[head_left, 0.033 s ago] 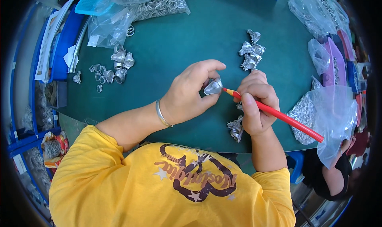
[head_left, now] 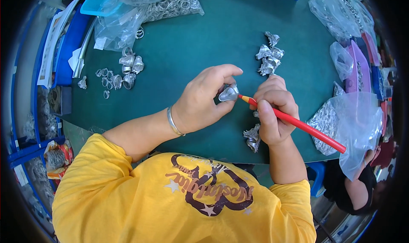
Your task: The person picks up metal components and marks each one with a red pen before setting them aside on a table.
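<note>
L hand [head_left: 198, 101]: thumb + fingers pinching shiny silver metal ring-like pc w/ broad rounded face [head_left: 228, 94], above dk-green flat tabletop [head_left: 191, 38] | R hand [head_left: 277, 111]: fingers wrapped rnd slim red pencil [head_left: 315, 133], pointed tip at pc's R edge, contact unclear | crinkled silver metal pcs [head_left: 269, 65] bunched just past R hand

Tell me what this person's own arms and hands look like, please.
The left hand and right hand are both ungloved. Loose, short yellow sleeves, the left sleeve and right sleeve, leave the forearms uncovered. A plain, narrow silver-coloured bangle circles the left wrist; none shows on the right.
</note>
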The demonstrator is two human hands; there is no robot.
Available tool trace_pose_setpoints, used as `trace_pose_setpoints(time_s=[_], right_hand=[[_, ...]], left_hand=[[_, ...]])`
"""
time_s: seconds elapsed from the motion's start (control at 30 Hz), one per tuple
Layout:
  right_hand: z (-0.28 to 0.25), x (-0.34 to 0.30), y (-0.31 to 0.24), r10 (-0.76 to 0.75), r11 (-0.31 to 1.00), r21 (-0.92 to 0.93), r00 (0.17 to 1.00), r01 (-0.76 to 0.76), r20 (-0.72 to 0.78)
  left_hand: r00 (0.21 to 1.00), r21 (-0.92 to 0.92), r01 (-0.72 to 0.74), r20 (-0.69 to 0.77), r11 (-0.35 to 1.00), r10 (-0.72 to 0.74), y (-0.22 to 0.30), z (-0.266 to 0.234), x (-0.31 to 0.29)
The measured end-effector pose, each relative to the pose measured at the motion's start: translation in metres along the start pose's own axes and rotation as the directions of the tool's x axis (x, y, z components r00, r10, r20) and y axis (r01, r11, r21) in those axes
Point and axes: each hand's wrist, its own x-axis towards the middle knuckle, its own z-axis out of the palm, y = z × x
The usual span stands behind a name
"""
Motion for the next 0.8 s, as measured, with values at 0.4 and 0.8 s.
trace_pose_setpoints(time_s=[0.4,0.8], right_hand=[[-0.0020,-0.0027,0.0005,0.050,0.998,-0.030,0.997,-0.052,-0.065],[0.0016,-0.0002,0.0001,0.046,0.995,-0.085,0.999,-0.046,0.004]], left_hand=[[0.994,0.062,-0.104,0.034,0.993,0.102,0.0001,-0.0018,0.0033],[0.990,0.121,-0.135,0.053,0.983,0.130,-0.0013,-0.0012,0.0051]])
